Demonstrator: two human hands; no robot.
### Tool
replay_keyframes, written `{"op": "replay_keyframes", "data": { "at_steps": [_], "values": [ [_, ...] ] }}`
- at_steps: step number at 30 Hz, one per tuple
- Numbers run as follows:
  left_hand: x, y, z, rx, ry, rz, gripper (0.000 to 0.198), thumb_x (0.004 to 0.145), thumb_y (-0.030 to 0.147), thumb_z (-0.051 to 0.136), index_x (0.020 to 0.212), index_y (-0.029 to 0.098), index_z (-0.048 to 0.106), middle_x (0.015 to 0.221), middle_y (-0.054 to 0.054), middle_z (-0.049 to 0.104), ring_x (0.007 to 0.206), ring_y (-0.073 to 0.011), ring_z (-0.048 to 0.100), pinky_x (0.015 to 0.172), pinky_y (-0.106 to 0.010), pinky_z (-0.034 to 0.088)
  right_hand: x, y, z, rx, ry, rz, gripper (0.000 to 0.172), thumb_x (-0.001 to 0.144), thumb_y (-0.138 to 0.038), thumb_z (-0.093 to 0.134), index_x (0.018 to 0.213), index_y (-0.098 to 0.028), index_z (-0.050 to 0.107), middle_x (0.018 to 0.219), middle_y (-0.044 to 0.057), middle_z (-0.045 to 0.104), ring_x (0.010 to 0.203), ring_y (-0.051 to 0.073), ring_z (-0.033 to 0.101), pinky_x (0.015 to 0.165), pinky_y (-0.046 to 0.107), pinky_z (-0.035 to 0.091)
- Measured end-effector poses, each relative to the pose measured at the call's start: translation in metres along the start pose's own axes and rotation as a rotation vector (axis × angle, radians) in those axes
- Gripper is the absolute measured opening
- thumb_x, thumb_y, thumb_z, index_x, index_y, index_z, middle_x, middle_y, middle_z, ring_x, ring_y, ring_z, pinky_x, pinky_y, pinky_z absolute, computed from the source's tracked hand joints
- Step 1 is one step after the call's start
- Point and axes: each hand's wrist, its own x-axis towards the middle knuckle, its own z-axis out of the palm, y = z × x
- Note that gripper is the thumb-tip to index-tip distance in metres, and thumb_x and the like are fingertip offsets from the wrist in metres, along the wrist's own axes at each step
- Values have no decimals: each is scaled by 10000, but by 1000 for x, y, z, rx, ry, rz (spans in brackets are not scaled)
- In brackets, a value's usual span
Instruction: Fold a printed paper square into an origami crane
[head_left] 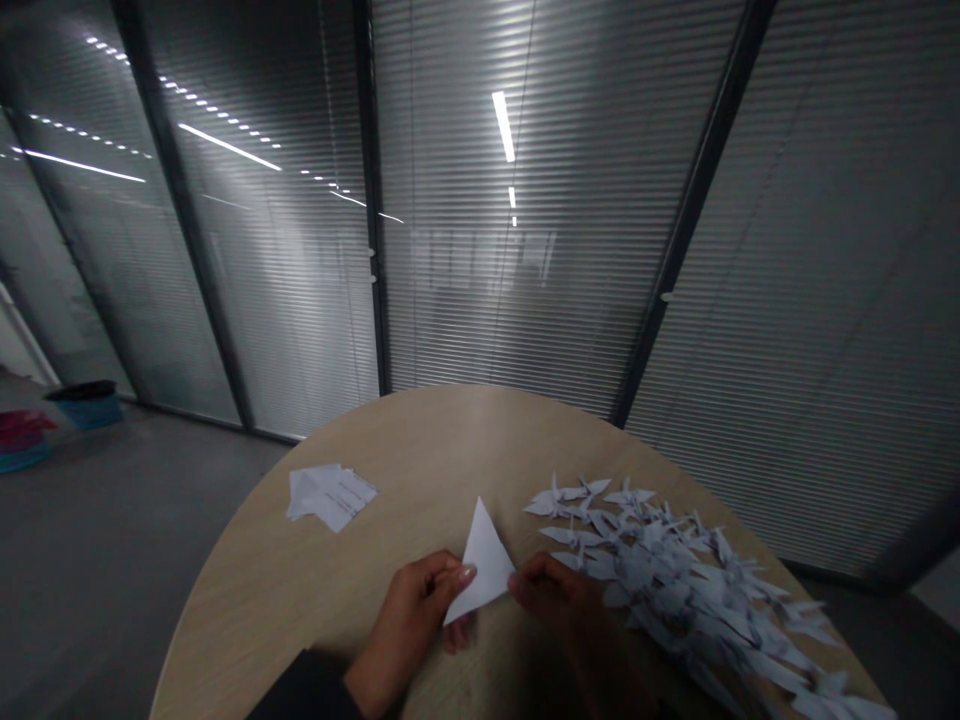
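Observation:
A white sheet of paper folded into a triangle point(484, 560) is held between both hands above the table, one point facing away from me. My left hand point(420, 605) grips its left side, the thumb lying on top and fingers underneath. At the right corner, my right hand point(551, 590) pinches the paper between thumb and fingertips. To the right of that hand lies a large heap of folded paper cranes point(667, 570). Farther left rests a small, loosely fanned stack of white paper sheets point(331, 495), some with printed lines.
The round wooden table point(480, 430) has its far edge close to a glass partition with blinds point(517, 300). On the grey floor at left stand a blue bin with a black liner point(88, 405) and another bin with a pink liner point(22, 440).

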Motion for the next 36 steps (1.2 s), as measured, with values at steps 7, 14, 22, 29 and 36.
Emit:
{"op": "replay_keyframes", "data": {
  "at_steps": [7,14,22,29,36],
  "values": [
    [-4,11,-4,206,94,91,407,754,558,545,601,182,510,505,54,405,477,-116,389,470,-230,277,3,5,7,68,-116,12,333,874,-474,541,782,-163,617,725,-20,650,654,122,614,641,278,495],
    [-4,12,-6,253,88,97,344,767,491,531,618,181,529,550,38,424,554,-144,408,531,-248,289,3,4,7,99,-159,8,311,882,-459,539,875,-162,633,837,5,675,761,145,640,724,319,511],
    [-4,9,-4,216,82,60,392,784,543,516,636,182,540,482,57,408,451,-120,402,474,-235,312,3,0,4,81,-151,15,297,880,-440,552,833,-159,636,825,3,670,787,148,636,750,329,507],
    [-3,4,-4,229,66,145,360,828,462,520,1027,166,573,729,-27,615,597,-161,561,553,-250,444,2,-6,4,74,-90,34,260,820,-432,574,722,-200,643,732,6,673,714,154,630,680,279,483],
    [-10,17,-1,192,14,188,395,829,363,569,1173,171,599,997,-102,687,923,-233,609,828,-305,447,-2,-20,0,119,-45,64,239,699,-415,604,615,-196,645,615,-11,658,605,156,600,572,244,427]
  ]
}}
